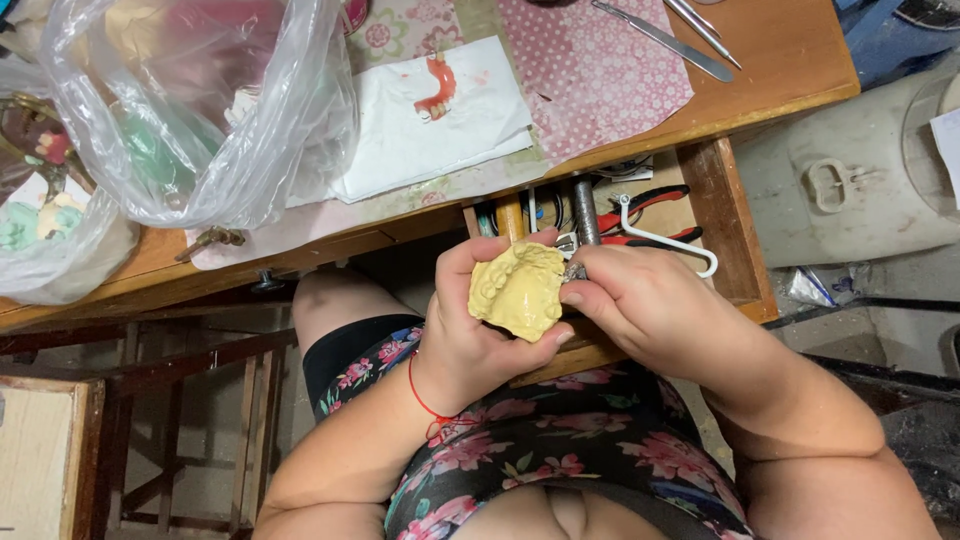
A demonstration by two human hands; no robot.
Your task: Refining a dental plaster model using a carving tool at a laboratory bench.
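Floral-printed clothing (pixel 560 450) fills the bottom of the view, and just above it both hands meet over an open wooden drawer (pixel 715 215). A yellow dental cast (pixel 518 290) sits in the left hand (pixel 470 330) — fingers curled around its left edge, thumb pressed under its lower right corner, the moulded teeth facing up. A red string bracelet (pixel 425 400) circles that wrist. At the cast's upper right edge, the right hand (pixel 650 305) is pinched closed around a small metal tool (pixel 574 270); its tip touches the cast, though it is too small to tell what kind of tool it is. Inside the drawer lie red-handled pliers (pixel 650 205) and a white hook-shaped piece (pixel 665 240).

On the wooden desk (pixel 790 50) above, a sheet of white paper (pixel 430 120) carries a pink-red denture piece (pixel 438 88). Beside it is a pink dotted cloth (pixel 600 70), with two long metal instruments (pixel 665 38) at its far edge. Clear plastic bags (pixel 190 110) — their contents blurred — crowd the desk's left side.
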